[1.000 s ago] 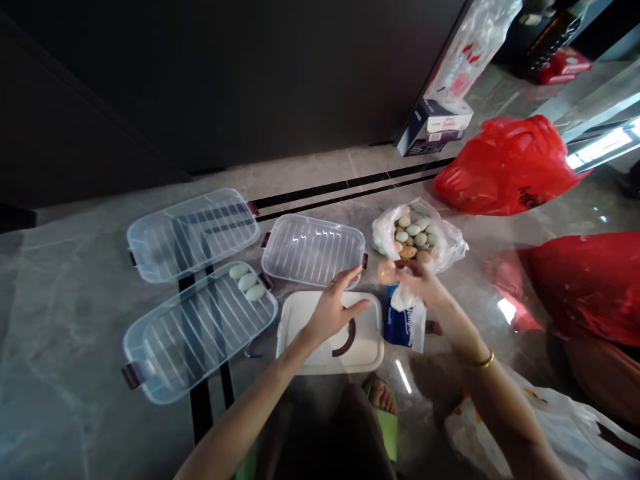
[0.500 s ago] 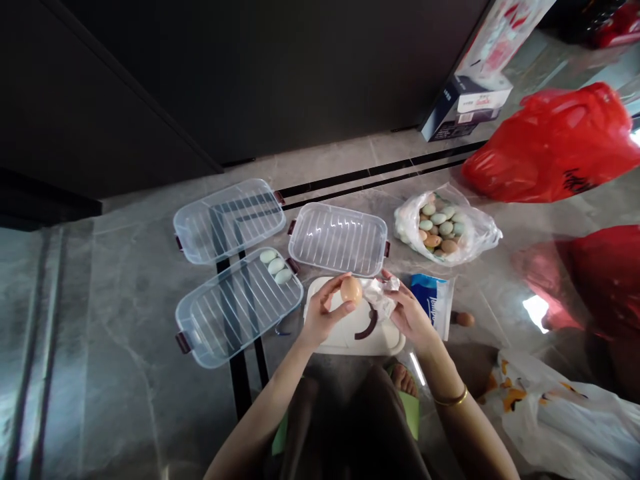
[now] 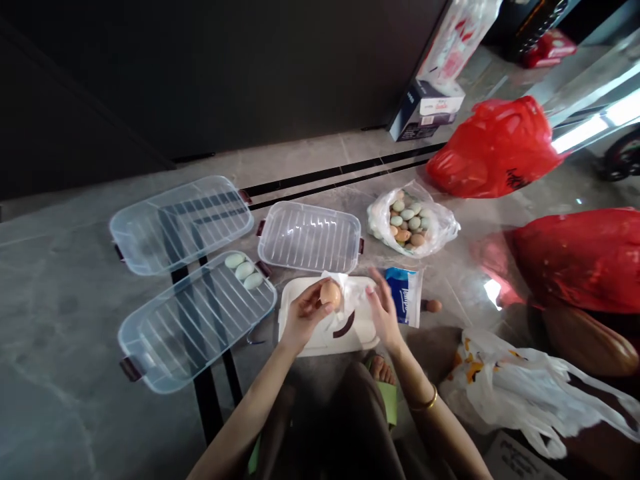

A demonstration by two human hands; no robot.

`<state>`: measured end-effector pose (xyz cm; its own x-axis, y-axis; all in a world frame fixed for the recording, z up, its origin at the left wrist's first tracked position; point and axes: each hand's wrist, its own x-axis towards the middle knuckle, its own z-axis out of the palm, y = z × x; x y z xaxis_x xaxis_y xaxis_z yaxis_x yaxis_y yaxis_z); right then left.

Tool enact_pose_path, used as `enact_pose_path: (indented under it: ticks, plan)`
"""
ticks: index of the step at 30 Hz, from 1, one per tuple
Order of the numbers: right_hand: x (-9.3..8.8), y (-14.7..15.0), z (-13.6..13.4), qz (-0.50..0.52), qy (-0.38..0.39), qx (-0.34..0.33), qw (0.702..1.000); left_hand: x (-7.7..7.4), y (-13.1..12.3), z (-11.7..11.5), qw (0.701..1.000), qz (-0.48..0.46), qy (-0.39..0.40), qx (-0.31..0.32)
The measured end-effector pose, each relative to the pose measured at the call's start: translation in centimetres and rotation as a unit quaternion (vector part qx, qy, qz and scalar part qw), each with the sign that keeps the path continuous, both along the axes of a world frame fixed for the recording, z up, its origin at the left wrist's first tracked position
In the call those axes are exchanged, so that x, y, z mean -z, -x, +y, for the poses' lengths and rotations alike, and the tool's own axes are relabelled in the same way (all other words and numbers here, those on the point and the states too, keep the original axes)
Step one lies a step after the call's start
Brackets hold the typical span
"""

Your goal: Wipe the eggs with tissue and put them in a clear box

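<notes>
My left hand (image 3: 304, 315) is closed around a brown egg (image 3: 331, 295), held over a cream-coloured lid (image 3: 305, 343) with a dark brown handle. A crumpled white tissue (image 3: 345, 291) is beside and behind the egg; whether it rests on the lid or hangs from my left hand, I cannot tell. To the right of the tissue, my right hand (image 3: 384, 312) is open with its fingers apart and holds nothing. A blue and white tissue pack (image 3: 403, 297) lies just beyond it. Three pale green eggs (image 3: 245, 270) sit at one end of a clear ribbed container (image 3: 170, 333).
Two more clear containers, one at the left (image 3: 183, 223) and one in the middle (image 3: 310, 237), lie on the tiled floor. A plastic bag of eggs (image 3: 440, 223) stands to the right. One brown egg (image 3: 434, 306) lies alone. Red bags (image 3: 495, 150) and a white bag (image 3: 525, 387) are further right.
My right hand has let go of the tissue and opened. My left hand still holds the brown egg. The view has turned right, so everything appears shifted left.
</notes>
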<state>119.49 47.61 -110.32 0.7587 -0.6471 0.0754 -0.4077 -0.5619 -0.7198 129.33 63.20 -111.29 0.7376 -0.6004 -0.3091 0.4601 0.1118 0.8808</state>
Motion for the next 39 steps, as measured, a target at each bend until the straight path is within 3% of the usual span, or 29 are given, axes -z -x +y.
enact_pose_path:
  ticks: [2,4,8,14,16,22,28,33,35,37,39]
  plan:
    - [1.1,1.8,-3.3,0.017,0.066,0.188,0.98,0.1,-0.1,0.1,1.0,0.01,-0.012,0.002]
    - [2.0,3.9,-6.5,0.096,0.08,0.277,0.953,0.0,-0.1,0.1,1.0,0.013,-0.021,0.013]
    - [2.6,7.9,-9.6,0.153,-0.061,0.216,0.962,0.1,0.0,-0.8,0.998,0.016,-0.033,0.052]
    - [1.5,10.4,-9.2,-0.022,-0.152,0.168,0.974,0.1,0.6,-2.5,0.994,0.007,-0.057,0.094]
    - [1.3,10.2,-9.4,-0.014,-0.145,0.146,0.979,-0.1,0.9,-2.9,0.993,0.004,-0.068,0.1]
    - [-0.1,9.6,-9.3,0.047,0.003,0.135,0.99,-0.3,1.4,-3.0,0.991,-0.003,-0.088,0.099]
    - [-1.5,10.7,-9.6,0.025,-0.04,0.152,0.987,-0.1,1.2,-2.5,0.992,0.007,-0.081,0.096]
    - [-2.7,10.6,-10.0,-0.033,-0.109,0.107,0.988,-0.2,1.0,-2.9,0.992,0.004,-0.083,0.093]
    - [-4.0,10.6,-10.3,-0.059,-0.079,0.129,0.987,-0.3,1.0,-3.1,0.993,0.0,-0.084,0.088]
    - [-5.6,10.9,-11.3,-0.082,0.028,0.217,0.972,-0.3,1.0,-3.1,0.993,0.0,-0.088,0.085]
    - [-7.1,11.4,-13.3,-0.099,0.18,0.326,0.923,-0.3,1.0,-3.1,0.992,-0.001,-0.089,0.086]
